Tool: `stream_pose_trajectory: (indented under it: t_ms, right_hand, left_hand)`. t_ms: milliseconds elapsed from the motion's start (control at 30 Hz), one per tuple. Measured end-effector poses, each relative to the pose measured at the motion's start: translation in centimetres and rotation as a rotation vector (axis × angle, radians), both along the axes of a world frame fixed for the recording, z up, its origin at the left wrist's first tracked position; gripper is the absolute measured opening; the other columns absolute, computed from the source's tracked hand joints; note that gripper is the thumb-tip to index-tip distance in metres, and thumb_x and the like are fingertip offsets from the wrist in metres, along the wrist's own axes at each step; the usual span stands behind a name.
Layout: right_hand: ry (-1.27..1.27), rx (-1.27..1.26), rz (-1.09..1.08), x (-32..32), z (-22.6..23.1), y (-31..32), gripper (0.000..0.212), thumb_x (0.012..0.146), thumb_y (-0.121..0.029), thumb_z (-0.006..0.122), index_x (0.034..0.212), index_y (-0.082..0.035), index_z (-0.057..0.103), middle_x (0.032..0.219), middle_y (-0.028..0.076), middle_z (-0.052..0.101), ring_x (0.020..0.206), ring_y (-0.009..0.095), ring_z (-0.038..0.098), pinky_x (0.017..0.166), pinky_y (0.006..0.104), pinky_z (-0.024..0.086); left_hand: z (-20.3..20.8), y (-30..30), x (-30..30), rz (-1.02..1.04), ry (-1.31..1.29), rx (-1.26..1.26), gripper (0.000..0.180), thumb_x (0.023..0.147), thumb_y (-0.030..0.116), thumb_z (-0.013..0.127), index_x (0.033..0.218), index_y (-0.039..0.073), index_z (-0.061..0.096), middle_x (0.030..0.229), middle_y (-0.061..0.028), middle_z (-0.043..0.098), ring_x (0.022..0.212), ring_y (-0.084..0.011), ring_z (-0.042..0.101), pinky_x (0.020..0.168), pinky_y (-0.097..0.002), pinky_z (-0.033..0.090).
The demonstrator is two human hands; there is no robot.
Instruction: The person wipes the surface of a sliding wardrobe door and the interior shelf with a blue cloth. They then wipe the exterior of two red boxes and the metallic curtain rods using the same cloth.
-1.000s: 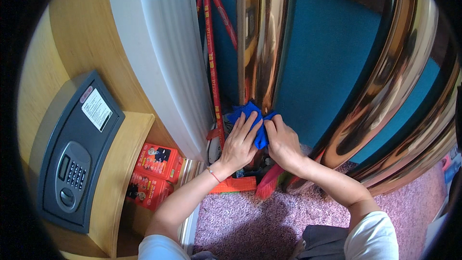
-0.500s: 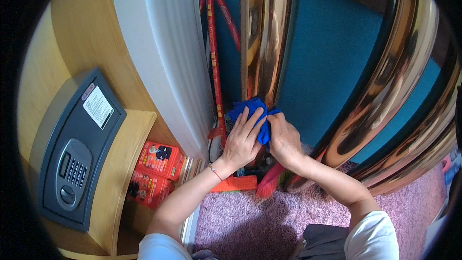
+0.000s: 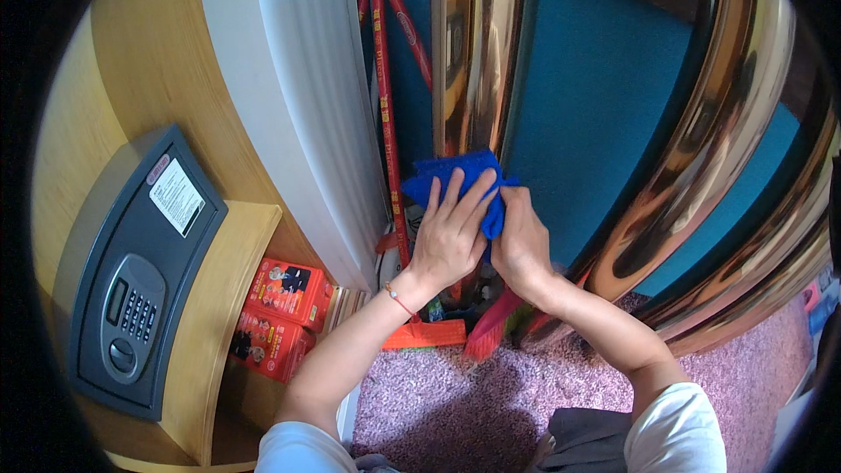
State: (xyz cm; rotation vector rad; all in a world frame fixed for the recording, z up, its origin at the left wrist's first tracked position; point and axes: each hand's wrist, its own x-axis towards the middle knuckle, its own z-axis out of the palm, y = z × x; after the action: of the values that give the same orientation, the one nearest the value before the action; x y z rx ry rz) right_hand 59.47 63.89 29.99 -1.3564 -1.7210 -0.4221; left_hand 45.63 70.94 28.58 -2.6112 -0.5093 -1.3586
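Note:
A blue cloth [image 3: 455,166] is against the lower part of a shiny gold-brown upright post [image 3: 477,79], partly covering it. My left hand [image 3: 451,241] lies over the cloth with its fingers spread and bent a little, holding it to the post; its thumb is hidden. Beside it, my right hand [image 3: 523,250] is closed, gripping the cloth's right edge between thumb and fingers. A red string bracelet [image 3: 401,298] circles my left wrist.
Red poles [image 3: 385,96] lean in the corner beside white trim [image 3: 298,96]. Below my hands are an orange broom head [image 3: 429,334] and pink bristles [image 3: 491,333] on purple carpet [image 3: 438,394]. A dark safe [image 3: 140,271] and red boxes [image 3: 285,293] occupy the left shelves. Curved glossy posts [image 3: 692,149] stand right.
Both hands have moved up the post a little with the blue cloth. The cloth's top now spreads wider above my left fingers.

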Motion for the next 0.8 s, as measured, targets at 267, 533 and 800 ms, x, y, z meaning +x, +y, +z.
stream_pose_trajectory:
  t_ms: [267,533,800]
  right_hand:
    - [0.005,0.023,0.125,0.1,1.2,-1.5,0.054,0.071,0.010,0.058,0.124,0.002,0.049,0.109,0.021,0.052,0.092,0.043,0.061,0.075,0.0466,0.053]
    - [-0.036,0.049,0.046,-0.5,2.6,-0.6,0.053,0.071,0.008,0.062,0.122,0.002,0.050,0.106,0.019,0.053,0.092,0.040,0.062,0.075,0.0436,0.054]
    - [-0.116,-0.243,0.101,0.7,-0.4,-1.8,0.049,0.068,0.006,0.065,0.113,0.001,0.050,0.099,0.018,0.052,0.091,0.039,0.062,0.070,0.0456,0.054]
  left_hand:
    - [0.5,-0.3,-0.9,-0.067,-0.136,-0.028,0.064,0.078,0.011,0.067,0.139,0.001,0.051,0.155,-0.0152,0.035,0.144,-0.0445,0.027,0.116,-0.0586,0.024]
    - [1.5,-0.7,0.0,-0.006,-0.158,-0.014,0.066,0.076,0.005,0.066,0.139,-0.003,0.049,0.156,-0.0163,0.032,0.142,-0.0456,0.029,0.114,-0.0598,0.028]
    - [-3.9,-0.9,-1.3,-0.061,0.017,-0.141,0.071,0.070,0.001,0.066,0.138,-0.007,0.046,0.154,-0.0219,0.031,0.141,-0.0493,0.028,0.116,-0.0567,0.026]
